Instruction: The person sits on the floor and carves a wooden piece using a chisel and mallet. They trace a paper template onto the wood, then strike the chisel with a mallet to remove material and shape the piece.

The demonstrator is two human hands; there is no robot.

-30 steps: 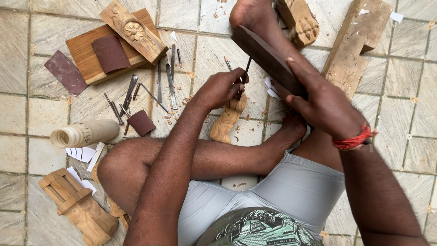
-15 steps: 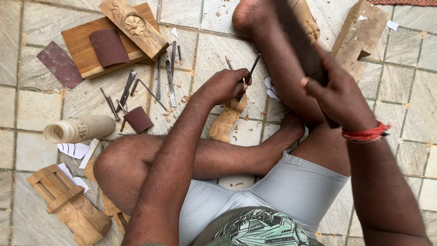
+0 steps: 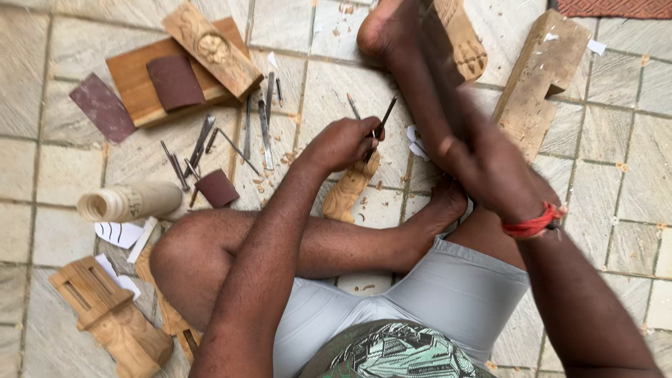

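I sit cross-legged on the tiled floor. My left hand [image 3: 341,143] grips a thin metal chisel [image 3: 384,113] with its tip set on a small pale carved wooden figure [image 3: 348,190], which lies on the floor by my foot. My right hand [image 3: 486,168], with a red band at the wrist, is closed on a dark wooden mallet [image 3: 439,70]. The mallet is motion-blurred and points up and away, above and to the right of the chisel.
Several loose chisels [image 3: 260,126] lie left of the figure. There is a board [image 3: 150,84] with sandpaper [image 3: 175,80] and a carved block [image 3: 213,50], a paper roll [image 3: 129,201], a notched wooden block [image 3: 539,70], a carved leg [image 3: 112,318] and a red mat [image 3: 616,7].
The mallet, which lay low against the chisel's top a second ago, has swung upward and is now blurred. My left hand and the chisel have stayed on the figure.
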